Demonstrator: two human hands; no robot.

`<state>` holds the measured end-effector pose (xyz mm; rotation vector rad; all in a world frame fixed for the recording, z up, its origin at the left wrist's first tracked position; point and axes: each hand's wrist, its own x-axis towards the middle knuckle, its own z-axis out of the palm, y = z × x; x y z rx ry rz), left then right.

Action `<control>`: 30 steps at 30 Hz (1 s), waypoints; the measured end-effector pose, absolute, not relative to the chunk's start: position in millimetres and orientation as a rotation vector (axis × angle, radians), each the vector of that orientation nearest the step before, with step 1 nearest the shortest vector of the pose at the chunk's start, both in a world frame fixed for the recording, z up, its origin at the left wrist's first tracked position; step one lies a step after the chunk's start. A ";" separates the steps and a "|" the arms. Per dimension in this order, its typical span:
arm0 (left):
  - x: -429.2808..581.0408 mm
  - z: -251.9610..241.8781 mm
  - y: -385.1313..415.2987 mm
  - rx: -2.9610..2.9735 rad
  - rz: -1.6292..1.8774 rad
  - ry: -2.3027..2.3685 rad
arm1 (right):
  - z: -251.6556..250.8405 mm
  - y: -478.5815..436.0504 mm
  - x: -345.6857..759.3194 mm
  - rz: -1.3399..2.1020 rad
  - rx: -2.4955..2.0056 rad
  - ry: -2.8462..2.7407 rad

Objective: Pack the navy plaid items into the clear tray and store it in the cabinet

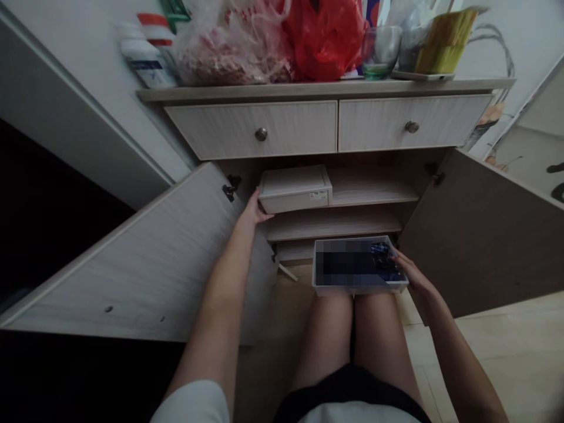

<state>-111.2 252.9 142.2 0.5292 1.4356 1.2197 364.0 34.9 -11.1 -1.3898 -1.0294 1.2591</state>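
Note:
In the head view my left hand (257, 210) reaches into the open cabinet and grips the left front corner of a white storage box (291, 202). That box sits at the left of the upper shelf and has a small label on its front. My right hand (414, 275) holds the right side of a shallow white plastic bin (352, 290) at my knees. Dark, folded-looking items (388, 262) lie inside the bin. Much of its contents is blurred out by pixelation.
Both cabinet doors, left (176, 252) and right (493, 235), stand swung outward. Above are two closed drawers (299, 126). The cabinet top (308, 90) carries a white bottle (147, 64), a red plastic bag (326, 41), a clear bag (229, 53) and a glass (381, 50).

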 end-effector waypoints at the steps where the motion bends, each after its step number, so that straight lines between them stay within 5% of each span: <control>1: -108.7 142.7 251.8 0.547 1.219 1.428 | -10.8 34.6 363.0 1.269 -1.385 -1.009; 17: -137.2 145.7 173.8 0.529 1.300 1.421 | 8.0 25.0 372.4 1.116 -1.436 -0.706; 30: -125.9 139.5 143.6 0.506 1.308 1.388 | 85.8 109.9 416.5 0.828 -1.397 -0.507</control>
